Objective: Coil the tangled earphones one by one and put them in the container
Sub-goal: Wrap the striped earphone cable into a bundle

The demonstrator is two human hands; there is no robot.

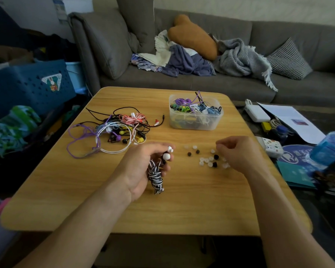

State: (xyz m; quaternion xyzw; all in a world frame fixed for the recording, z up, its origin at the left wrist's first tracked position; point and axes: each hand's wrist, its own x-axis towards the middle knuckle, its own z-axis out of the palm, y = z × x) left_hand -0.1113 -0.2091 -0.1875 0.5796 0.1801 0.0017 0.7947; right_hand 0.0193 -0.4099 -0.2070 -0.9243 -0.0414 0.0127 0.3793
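My left hand (143, 165) grips a coiled black-and-white striped earphone (155, 176) just above the wooden table (85, 200); its white earbuds stick out by my fingertips. My right hand (238, 153) hovers with curled fingers over several loose black and clear ear tips (207, 159); I cannot tell whether it pinches one. A tangled pile of earphones (118, 130), purple, white, pink, black and yellow, lies at the table's left. The clear plastic container (195, 122) at the back holds several coiled earphones.
A grey sofa (201, 82) with cushions and blankets runs behind the table. A blue crate (27, 84) stands at the left. Papers, a white charger (256, 113) and a water bottle (329, 147) crowd the right side.
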